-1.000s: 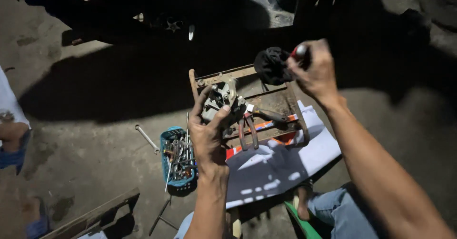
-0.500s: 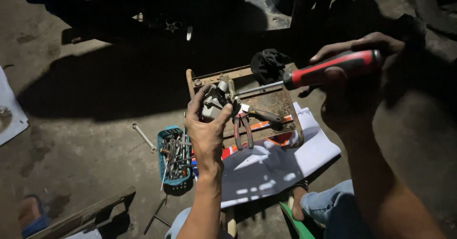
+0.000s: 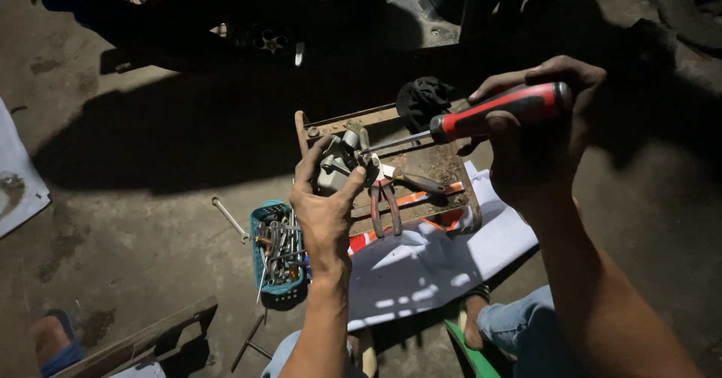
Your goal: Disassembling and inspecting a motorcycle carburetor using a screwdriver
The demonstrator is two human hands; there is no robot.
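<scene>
The left hand (image 3: 325, 211) holds a small grey metal part (image 3: 340, 166) over the wooden surface (image 3: 421, 169). Its fingers (image 3: 310, 169) are curled closely around the part, thumb at one side, so it is gripped firmly. The right hand (image 3: 535, 146), at about 2 o'clock from the left one, is closed around the red and black handle of a screwdriver (image 3: 496, 113). The steel shaft goes toward 8 o'clock and its tip meets the top of the metal part.

On the surface, just at 4 o'clock from the part, lie pliers (image 3: 385, 201) with red handles. A black cloth (image 3: 423, 100) lies at the far edge, at 12 o'clock. On the floor at 7 o'clock stands a blue basket (image 3: 259, 220) full of tools, and a wrench (image 3: 229, 218) lies near beside it. A white sheet (image 3: 436, 261) spreads under the near edge of the surface.
</scene>
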